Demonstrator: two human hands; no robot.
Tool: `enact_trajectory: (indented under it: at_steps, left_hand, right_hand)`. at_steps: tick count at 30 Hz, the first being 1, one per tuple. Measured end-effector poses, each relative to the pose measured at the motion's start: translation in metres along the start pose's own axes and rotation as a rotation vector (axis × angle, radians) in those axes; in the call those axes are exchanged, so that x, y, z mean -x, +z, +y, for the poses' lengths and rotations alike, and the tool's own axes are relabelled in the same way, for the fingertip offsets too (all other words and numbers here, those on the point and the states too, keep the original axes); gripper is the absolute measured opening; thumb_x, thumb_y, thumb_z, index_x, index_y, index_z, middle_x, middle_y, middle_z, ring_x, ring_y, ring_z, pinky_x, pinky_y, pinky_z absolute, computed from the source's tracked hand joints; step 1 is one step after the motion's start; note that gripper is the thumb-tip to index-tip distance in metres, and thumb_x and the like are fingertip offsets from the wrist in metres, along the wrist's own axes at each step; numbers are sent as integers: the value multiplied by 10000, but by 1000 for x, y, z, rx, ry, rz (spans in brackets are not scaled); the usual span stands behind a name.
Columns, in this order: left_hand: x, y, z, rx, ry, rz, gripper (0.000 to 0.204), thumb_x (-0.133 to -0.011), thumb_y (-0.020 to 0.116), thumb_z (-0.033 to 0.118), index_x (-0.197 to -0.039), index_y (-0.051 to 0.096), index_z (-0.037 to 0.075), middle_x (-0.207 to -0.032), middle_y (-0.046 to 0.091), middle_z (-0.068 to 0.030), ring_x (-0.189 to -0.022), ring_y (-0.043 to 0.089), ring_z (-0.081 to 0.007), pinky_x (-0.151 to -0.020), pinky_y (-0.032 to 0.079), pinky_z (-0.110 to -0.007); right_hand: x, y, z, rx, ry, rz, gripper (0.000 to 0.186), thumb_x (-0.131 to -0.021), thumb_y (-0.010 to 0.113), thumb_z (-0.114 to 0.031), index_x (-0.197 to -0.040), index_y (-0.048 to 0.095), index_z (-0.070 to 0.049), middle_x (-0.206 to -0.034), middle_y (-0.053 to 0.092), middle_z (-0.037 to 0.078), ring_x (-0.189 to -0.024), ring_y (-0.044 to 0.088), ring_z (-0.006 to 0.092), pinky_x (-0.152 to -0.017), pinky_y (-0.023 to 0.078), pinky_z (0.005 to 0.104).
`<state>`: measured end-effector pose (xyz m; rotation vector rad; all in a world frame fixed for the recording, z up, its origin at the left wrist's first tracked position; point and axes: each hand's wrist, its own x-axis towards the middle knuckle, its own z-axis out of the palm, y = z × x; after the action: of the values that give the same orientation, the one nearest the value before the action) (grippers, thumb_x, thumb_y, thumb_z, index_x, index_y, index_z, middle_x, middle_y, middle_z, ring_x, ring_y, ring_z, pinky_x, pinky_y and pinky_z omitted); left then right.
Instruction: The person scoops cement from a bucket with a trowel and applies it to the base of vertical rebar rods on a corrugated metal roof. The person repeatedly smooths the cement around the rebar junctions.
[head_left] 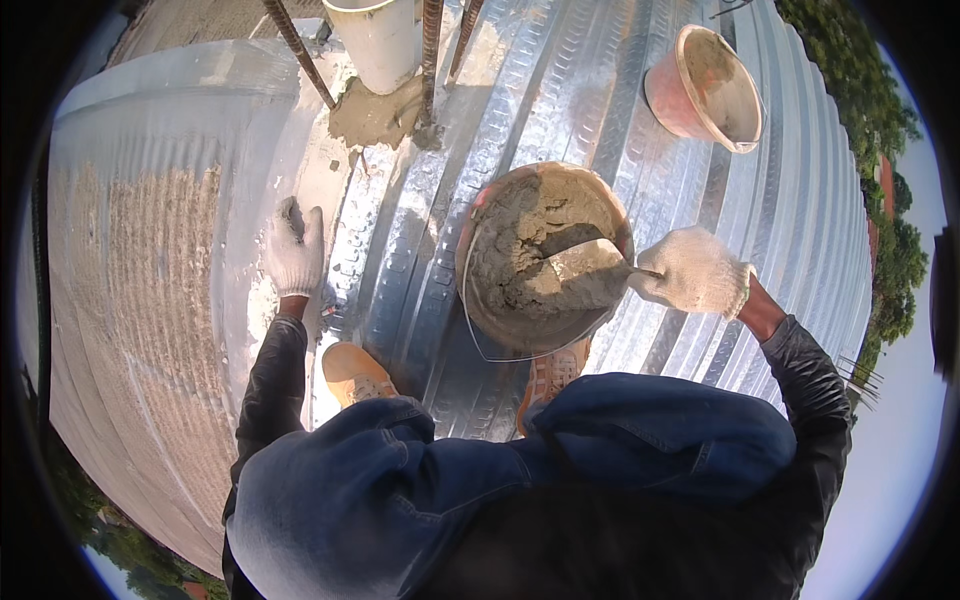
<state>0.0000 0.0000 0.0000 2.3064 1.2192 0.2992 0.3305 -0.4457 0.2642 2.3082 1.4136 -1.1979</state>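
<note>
A bucket point(478, 325) of wet grey mortar point(520, 225) stands in front of me, its wire handle hanging down on the near side. My right hand point(690, 270), in a pale knit glove, is closed round the handle of a trowel point(580, 275). The trowel's blade lies in the mortar, smeared with it. Off to the left, my gloved left hand point(293, 250) rests on the pale, mortar-spattered ledge, thumb apart from the fingers and holding nothing that I can see.
Ribbed metal decking point(400, 270) spreads under my shoes. A reddish bucket point(690, 85) coated inside with mortar sits at the far right. Ahead, rusty rebar point(432, 60) rises around a white pipe-like container point(375, 45) with mortar point(375, 112) at its base. Rough concrete point(165, 270) lies left.
</note>
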Motion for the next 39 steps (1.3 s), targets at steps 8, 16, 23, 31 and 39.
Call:
enact_trajectory:
  at_steps: [8, 16, 23, 31, 39]
  left_hand:
    - [-2, 13, 2, 46, 18, 36, 662, -1085, 792, 436, -1555, 682, -18, -1479, 754, -301, -1382, 734, -449, -1193, 557, -509]
    - [-1, 11, 2, -20, 46, 48, 629, -1084, 798, 429, -1521, 696, -12, -1443, 767, -288, -1334, 749, -454, -1150, 577, -517]
    - [-4, 12, -6, -24, 79, 72, 612, -1081, 811, 417, -1506, 698, -10, -1406, 776, -274, -1276, 766, -447, -1112, 595, -510]
    - [-4, 16, -11, -18, 96, 74, 608, -1078, 821, 402, -1494, 693, -23, -1375, 772, -272, -1260, 764, -433, -1108, 592, -499]
    - [-2, 12, -6, 1, 39, 38, 617, -1064, 839, 401, -1491, 692, -19, -1336, 777, -260, -1205, 770, -412, -1083, 597, -484]
  right_hand:
    - [4, -23, 15, -296, 0, 56, 426, -1106, 733, -408, -943, 857, -34, -778, 729, 221, -642, 656, 368, -691, 580, 495]
    - [-17, -54, 42, -532, 61, 220, 547, -1126, 772, -470, -864, 812, 9, -641, 599, 73, -611, 604, 135, -602, 523, 399]
    - [-63, -94, 42, -412, 125, 464, 594, -1127, 730, -568, -965, 829, -6, -716, 663, 80, -634, 643, 180, -638, 564, 387]
    - [-182, -95, 5, -95, -178, 683, 327, -1106, 704, -287, -1065, 708, 38, -879, 710, 245, -827, 734, 461, -769, 582, 539]
    - [-207, -108, 0, -172, -39, 567, 432, -1095, 639, -376, -1093, 806, 23, -982, 806, 279, -949, 807, 475, -845, 633, 555]
